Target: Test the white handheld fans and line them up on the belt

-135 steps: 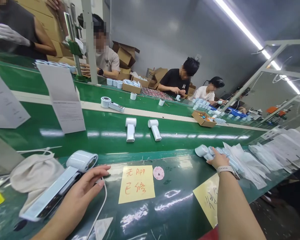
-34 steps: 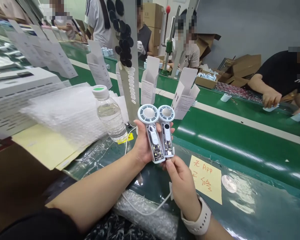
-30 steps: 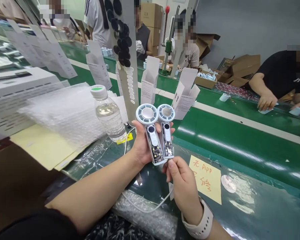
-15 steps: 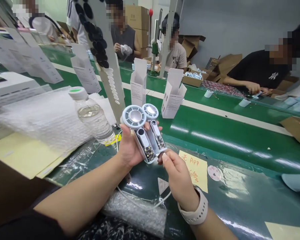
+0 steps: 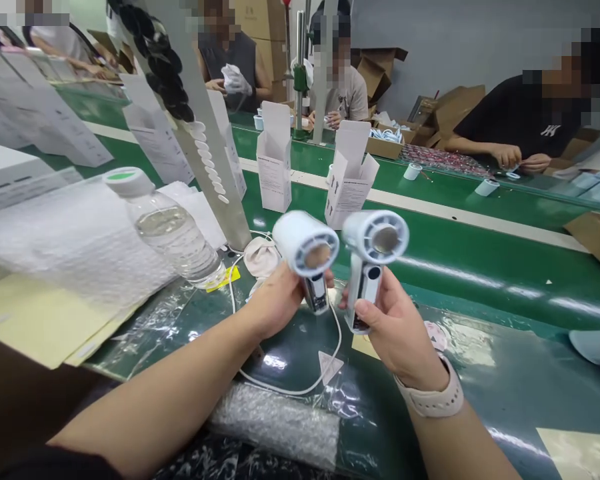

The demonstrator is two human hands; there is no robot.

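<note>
Pale-blue plastic fans are held one per hand above the green bench: the left fan [image 5: 307,250] is gripped by the handle in the closed left hand [image 5: 275,300], the right fan [image 5: 373,257] likewise in the closed right hand [image 5: 393,320]. A white cable [image 5: 300,387] loops just below and could be snagged. The water bottle [image 5: 167,230] nearby might be knocked by an elbow.

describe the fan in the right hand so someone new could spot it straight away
Start at the green conveyor belt and come to the two hands raised in front of it. The right hand, above a pale watch strap, holds a small white handheld fan. Unlike the fan in the left hand, its round head shows a shiny metal hub.
</note>
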